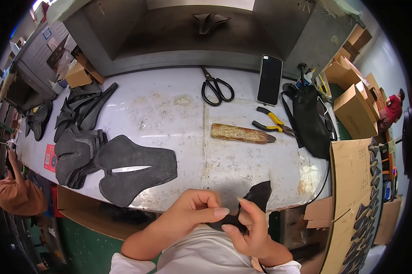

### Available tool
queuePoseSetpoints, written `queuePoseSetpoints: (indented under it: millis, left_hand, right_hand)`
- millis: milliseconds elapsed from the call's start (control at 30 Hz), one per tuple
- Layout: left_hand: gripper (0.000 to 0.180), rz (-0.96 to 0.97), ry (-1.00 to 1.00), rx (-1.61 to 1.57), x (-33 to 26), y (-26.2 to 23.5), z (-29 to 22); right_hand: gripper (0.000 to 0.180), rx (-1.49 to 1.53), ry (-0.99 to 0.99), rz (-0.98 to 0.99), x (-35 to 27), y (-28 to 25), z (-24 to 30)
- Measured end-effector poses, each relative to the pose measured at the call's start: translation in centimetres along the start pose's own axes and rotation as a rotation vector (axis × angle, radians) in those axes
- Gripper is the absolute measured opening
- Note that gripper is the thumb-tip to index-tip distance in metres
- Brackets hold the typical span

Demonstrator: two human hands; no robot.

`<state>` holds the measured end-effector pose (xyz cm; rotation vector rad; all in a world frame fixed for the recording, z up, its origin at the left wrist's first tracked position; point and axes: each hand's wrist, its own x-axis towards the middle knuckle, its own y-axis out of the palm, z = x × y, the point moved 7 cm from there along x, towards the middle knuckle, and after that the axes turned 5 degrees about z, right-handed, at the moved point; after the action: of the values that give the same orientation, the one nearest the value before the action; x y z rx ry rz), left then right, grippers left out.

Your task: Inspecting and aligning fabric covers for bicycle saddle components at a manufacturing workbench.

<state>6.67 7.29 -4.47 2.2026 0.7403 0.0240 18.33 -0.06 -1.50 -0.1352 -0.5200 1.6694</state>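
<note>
Just below the table's [242, 169] near edge, the left hand [194, 212] and right hand [251, 228] both pinch a small black piece [256, 198], whose upper tip sticks up past the right fingers while its lower part is hidden between the hands. On the table, from its left edge rightward, lie a stack of dark cutouts [78, 155], a large cutout [137, 169], scissors [216, 87], a brown block [240, 133], a phone [269, 80], pliers [274, 123] and a black bag [311, 121]. At the right, cardboard boxes [352, 109] stand half cut off, contents unclear.
</note>
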Motion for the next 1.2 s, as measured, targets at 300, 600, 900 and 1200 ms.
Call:
queuePoseSetpoints:
  millis: [300, 600, 900, 1200]
  left_hand:
    - [0.024, -0.084, 0.052, 0.161, -0.1, 0.6, -1.0]
    - [0.019, -0.136, 0.439, 1.077, -1.7, 2.4, -4.0]
    - [0.030, -0.082, 0.541, 0.537, -2.5, 2.6, -1.2]
    - [0.035, 0.048, 0.254, 0.654, -2.1, 2.5, -4.1]
  right_hand:
    - [0.046, 0.026, -0.157, -0.127, 1.2, -1.0, 1.5]
    - [0.040, 0.130, 0.043, -0.069, 0.7, -0.2, 0.0]
    - [0.071, 1.458, 0.387, 0.130, 0.5, 2.9, 0.0]
    - [0.074, 0.774, 0.231, 0.085, -0.1, 1.0, 0.1]
